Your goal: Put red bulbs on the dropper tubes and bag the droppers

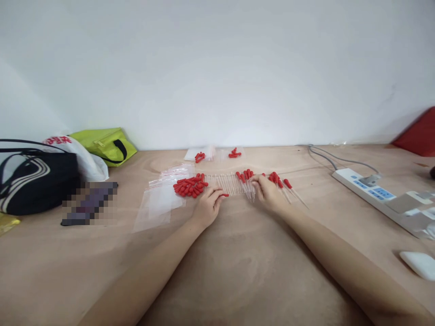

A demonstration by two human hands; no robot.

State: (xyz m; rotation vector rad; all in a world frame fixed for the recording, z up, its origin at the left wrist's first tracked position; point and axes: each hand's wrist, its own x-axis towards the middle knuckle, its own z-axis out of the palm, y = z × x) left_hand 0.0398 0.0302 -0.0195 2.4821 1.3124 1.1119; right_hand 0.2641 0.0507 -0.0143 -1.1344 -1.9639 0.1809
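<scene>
My left hand [206, 207] is closed with a red rubber dropper bulb [224, 195] sticking out from its fingertips. Just behind it lies a pile of loose red bulbs [190, 185]. A row of thin clear glass tubes [224, 183] spans the space between my hands. Curled in a pinch, my right hand [268, 194] is at the row's right end, beside several tubes fitted with red bulbs [245, 174]; what its fingertips hold is hidden. More droppers with red bulbs [287, 183] lie to the right of that hand.
Clear zip bags [158, 199] overlap left of the pile. Two small bags with red bulbs [200, 157] [234, 153] lie by the wall. A power strip [365, 188] and a white object [418, 265] are right; a black bag [41, 181] and a green bag [103, 145] are left.
</scene>
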